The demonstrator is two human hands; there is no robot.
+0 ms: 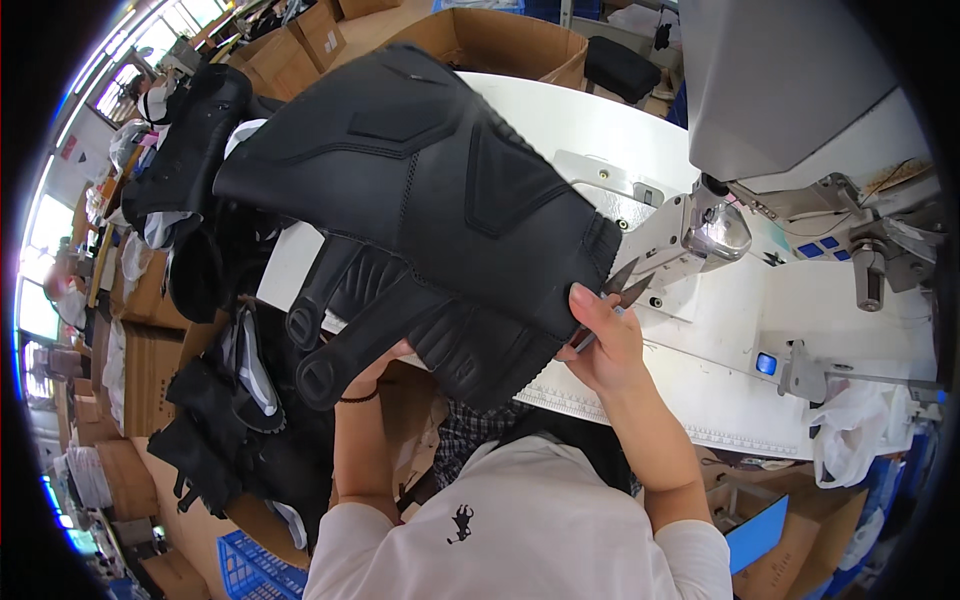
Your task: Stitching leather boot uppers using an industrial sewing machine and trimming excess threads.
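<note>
A large black boot upper with stitched panels, padded ribs and two straps hangs in front of me over the table. Behind its lower left part is my left hand, closed on the material, with most of its fingers hidden. At the upper's right edge my right hand is closed around thread snips, whose two pointed blades stand apart beside the edge. The right thumb lies close to that same edge, and the other fingers are partly covered.
Beyond the snips stands a sewing machine head on a white curved table. Black uppers fill a carton at left, and more are piled at far left. A blue crate sits below; a white plastic bag hangs right.
</note>
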